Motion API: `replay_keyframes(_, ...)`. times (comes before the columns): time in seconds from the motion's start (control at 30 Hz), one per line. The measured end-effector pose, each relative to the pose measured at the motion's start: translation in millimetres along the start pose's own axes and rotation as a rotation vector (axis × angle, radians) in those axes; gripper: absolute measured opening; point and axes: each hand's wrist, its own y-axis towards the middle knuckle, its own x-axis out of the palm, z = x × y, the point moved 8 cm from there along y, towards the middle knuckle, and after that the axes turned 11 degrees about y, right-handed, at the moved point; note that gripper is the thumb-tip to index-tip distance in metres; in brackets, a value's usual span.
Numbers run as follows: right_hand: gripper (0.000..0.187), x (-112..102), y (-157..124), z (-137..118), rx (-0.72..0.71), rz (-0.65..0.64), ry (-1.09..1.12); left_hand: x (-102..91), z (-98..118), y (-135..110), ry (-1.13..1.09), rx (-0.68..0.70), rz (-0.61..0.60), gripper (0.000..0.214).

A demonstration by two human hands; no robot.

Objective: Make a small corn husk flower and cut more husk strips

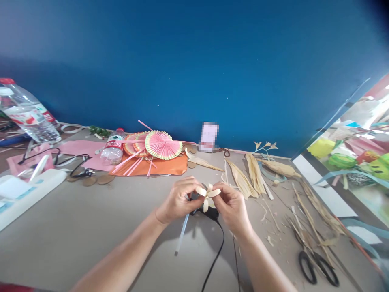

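Between my two hands is a small cream flower point(207, 194) with several narrow petals, apparently of dried corn husk. My left hand point(180, 199) pinches it from the left, thumb and fingers at a petal. My right hand point(232, 205) grips a petal on the opposite side with closed fingertips. Just beneath lies a black corded tool point(212, 213), mostly hidden by the hands and flower. A translucent stick point(182, 235) slants down toward me beside my left wrist.
Dried corn husks point(241, 178) and scraps lie at right, with black-handled scissors point(317, 265). Pink paper fans point(164, 144) rest on orange paper point(179, 164) at the back. Water bottles point(33, 117) and a white power strip point(36, 190) stand left. A blue wall point(194, 73) closes the back.
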Motion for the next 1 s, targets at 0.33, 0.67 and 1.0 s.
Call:
replay_keyframes(0.33,0.023,0,1,0,0.050,0.000,-0.035,-1.2,-1,1,0.046,0.013,-0.004,0.008)
replay_keyframes(0.67,0.029,-11,3,28,0.259,-0.030,0.128,-1.0,-1,1,0.098,0.039,-0.020,0.009)
replay_keyframes(1.0,0.031,-14,3,22,0.271,-0.126,-0.040,10.1,4,-1,0.178,0.145,-0.129,0.010)
